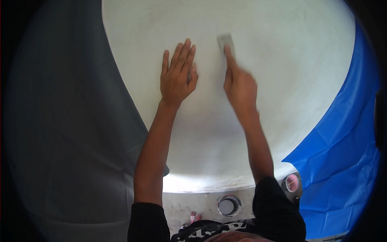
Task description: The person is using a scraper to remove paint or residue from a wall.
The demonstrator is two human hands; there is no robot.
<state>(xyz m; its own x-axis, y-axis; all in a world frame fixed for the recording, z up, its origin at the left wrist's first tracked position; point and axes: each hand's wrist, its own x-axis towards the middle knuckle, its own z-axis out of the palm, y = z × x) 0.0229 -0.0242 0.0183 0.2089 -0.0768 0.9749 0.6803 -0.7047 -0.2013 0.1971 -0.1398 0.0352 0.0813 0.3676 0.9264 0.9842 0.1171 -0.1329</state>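
Note:
A large, smooth, off-white curved surface [211, 136] lies before me between dark and blue sheeting. My left hand [179, 71] rests palm down on it, fingers spread a little, with nothing seen in its grasp. To its right my right hand [240, 81] grips a flat grey rectangular piece [225, 39], perhaps sandpaper or a scraper. The index finger presses along the piece, which touches or nearly touches the surface. Both the hand and the piece are slightly blurred, and the part inside the fist is hidden.
Dark grey sheeting [75, 121] covers the left side, and blue tarpaulin [338, 157] hangs at the right. On the floor below the white edge stand a tub with pale contents [226, 206] and a pink-lined container with a thin stick [291, 183]. Paintbrushes [193, 216] lie close to my body.

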